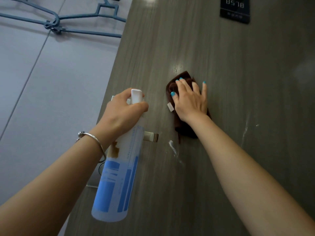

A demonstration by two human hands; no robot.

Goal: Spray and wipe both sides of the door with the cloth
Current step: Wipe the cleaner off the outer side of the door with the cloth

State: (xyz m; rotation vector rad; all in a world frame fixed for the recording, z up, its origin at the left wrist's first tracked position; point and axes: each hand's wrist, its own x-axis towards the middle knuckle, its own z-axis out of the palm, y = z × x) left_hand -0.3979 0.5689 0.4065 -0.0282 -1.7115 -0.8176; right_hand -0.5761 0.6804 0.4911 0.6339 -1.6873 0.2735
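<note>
The right hand [190,101] is pressing the brown cloth [185,128] flat against the door [221,150] with fingers spread wide, right of the door handle [150,137]. The left hand [121,113] is gripping the spray bottle [117,181], which is covering the handle's left part.

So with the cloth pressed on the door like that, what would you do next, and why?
Probably slide the brown cloth down to the white foam streak just below it. The right hand presses the cloth flat on the door, the streak is unwiped, and the left hand only holds the spray bottle.
</note>
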